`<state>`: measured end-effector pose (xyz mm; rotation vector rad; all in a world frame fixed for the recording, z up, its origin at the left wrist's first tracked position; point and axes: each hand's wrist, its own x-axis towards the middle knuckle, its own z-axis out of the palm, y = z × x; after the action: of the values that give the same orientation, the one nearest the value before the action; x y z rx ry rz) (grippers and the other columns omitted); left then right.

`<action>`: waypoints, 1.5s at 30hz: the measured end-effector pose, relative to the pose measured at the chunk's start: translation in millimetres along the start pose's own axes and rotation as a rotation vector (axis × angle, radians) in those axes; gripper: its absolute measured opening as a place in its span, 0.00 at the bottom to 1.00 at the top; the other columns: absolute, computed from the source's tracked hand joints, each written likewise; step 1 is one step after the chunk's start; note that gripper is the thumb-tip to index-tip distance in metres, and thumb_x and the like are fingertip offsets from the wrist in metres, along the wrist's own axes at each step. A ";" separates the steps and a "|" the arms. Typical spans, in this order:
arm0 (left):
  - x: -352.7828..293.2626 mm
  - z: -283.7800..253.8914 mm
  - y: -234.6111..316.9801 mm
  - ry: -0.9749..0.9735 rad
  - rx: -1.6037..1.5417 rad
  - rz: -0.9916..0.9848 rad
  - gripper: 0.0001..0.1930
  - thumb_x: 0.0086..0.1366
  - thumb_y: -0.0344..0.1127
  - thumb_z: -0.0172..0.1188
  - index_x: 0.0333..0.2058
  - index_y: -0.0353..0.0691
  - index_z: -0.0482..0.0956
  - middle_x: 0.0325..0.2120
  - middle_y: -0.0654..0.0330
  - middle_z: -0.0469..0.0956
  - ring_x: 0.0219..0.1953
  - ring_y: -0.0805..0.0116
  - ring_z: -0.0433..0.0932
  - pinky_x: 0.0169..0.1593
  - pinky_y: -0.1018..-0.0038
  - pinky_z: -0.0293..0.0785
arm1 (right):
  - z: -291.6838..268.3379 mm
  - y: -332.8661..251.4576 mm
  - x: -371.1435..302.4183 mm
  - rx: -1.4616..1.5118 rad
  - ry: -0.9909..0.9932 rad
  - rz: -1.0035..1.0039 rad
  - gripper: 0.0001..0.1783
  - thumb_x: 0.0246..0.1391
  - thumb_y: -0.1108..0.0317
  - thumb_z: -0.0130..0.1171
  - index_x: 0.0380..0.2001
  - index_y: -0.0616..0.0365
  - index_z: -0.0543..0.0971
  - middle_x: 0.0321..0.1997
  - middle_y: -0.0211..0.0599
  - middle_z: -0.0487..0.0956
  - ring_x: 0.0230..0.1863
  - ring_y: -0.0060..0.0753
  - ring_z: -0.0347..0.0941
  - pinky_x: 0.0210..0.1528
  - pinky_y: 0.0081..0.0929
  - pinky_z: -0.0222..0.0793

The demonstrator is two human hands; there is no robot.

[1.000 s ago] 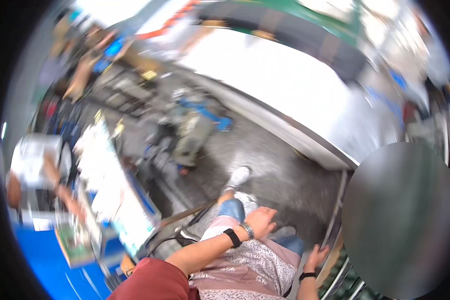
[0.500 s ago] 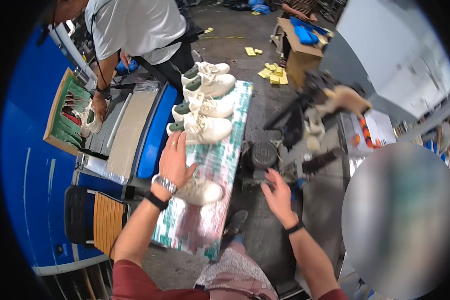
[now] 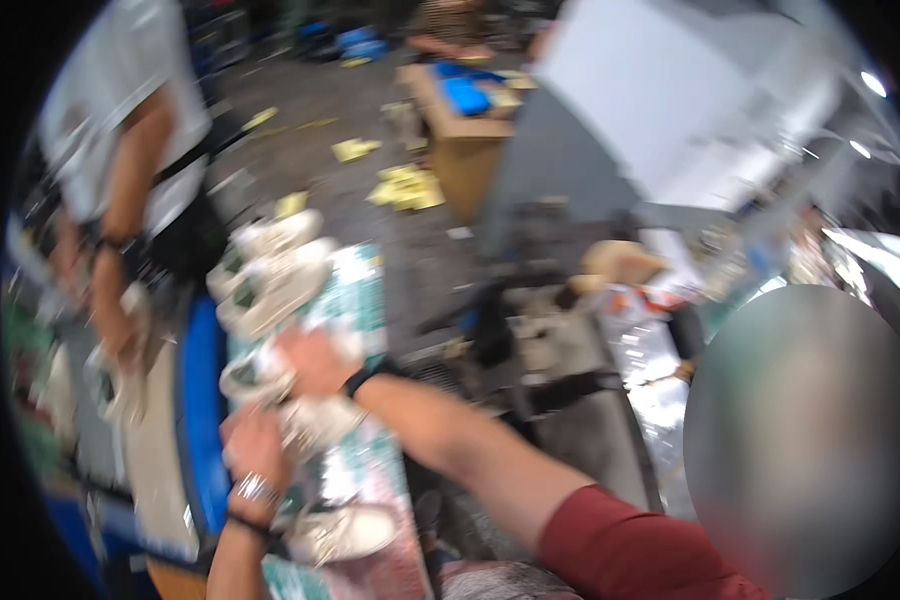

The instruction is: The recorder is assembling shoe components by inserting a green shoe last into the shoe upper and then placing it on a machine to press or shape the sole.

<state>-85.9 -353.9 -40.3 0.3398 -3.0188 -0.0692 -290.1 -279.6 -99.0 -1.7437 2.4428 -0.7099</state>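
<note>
Table [image 3: 358, 275], shoes [image 3: 342, 534] (carton [image 3: 458, 172] under blue items [image 3: 466, 97])

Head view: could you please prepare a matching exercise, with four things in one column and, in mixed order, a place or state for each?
1. left hand
2. yellow pieces
3. right hand
4. lowest cream shoe

A. only a black band visible at the wrist
B. on the patterned tabletop
C. silver band at the wrist
D. scattered on the floor

Pairs: 1-C, 2-D, 3-A, 4-B
</note>
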 end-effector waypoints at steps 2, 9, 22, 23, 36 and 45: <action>-21.7 -37.9 20.7 -0.052 0.062 0.098 0.25 0.47 0.42 0.72 0.43 0.36 0.77 0.49 0.45 0.76 0.61 0.43 0.67 0.61 0.50 0.66 | -15.9 -19.2 -58.0 0.117 0.061 0.086 0.34 0.38 0.55 0.71 0.47 0.63 0.73 0.46 0.51 0.77 0.50 0.55 0.75 0.52 0.49 0.70; -58.9 -77.3 89.2 -0.466 0.044 0.351 0.23 0.64 0.33 0.65 0.56 0.34 0.72 0.54 0.52 0.77 0.55 0.59 0.76 0.56 0.62 0.75 | -180.8 -53.3 -419.4 0.313 0.234 0.976 0.38 0.44 0.44 0.75 0.57 0.47 0.78 0.51 0.43 0.80 0.53 0.49 0.78 0.57 0.42 0.73; -51.0 -157.6 408.3 0.071 -0.520 0.898 0.14 0.54 0.26 0.65 0.40 0.35 0.77 0.51 0.50 0.80 0.62 0.44 0.75 0.62 0.46 0.74 | -343.9 15.1 -674.3 -0.169 0.840 1.105 0.40 0.53 0.62 0.70 0.64 0.66 0.66 0.63 0.52 0.72 0.62 0.55 0.70 0.64 0.48 0.65; -51.7 -157.8 427.8 0.146 -0.561 0.940 0.12 0.56 0.26 0.64 0.39 0.36 0.77 0.51 0.50 0.80 0.62 0.45 0.75 0.61 0.47 0.75 | -337.1 -1.2 -645.6 0.280 1.040 1.056 0.38 0.56 0.60 0.68 0.65 0.66 0.66 0.64 0.49 0.72 0.63 0.52 0.70 0.64 0.47 0.66; -2.5 -86.2 457.6 0.298 -0.825 0.373 0.39 0.49 0.22 0.69 0.60 0.37 0.61 0.61 0.37 0.65 0.63 0.35 0.65 0.61 0.56 0.72 | -336.9 31.9 -458.4 0.527 0.724 0.563 0.48 0.53 0.54 0.70 0.68 0.66 0.59 0.58 0.53 0.77 0.59 0.50 0.77 0.61 0.40 0.73; 30.1 -44.9 448.4 0.195 -1.429 -0.013 0.41 0.57 0.39 0.72 0.62 0.35 0.56 0.57 0.49 0.66 0.56 0.61 0.71 0.60 0.62 0.73 | -375.0 34.2 -360.0 0.060 0.269 0.684 0.61 0.31 0.35 0.76 0.52 0.81 0.67 0.42 0.66 0.81 0.46 0.62 0.81 0.50 0.45 0.78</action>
<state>-208.6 74.6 32.7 0.1621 -2.0263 -1.8349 -305.3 180.5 144.8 -0.7193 2.8745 -0.9414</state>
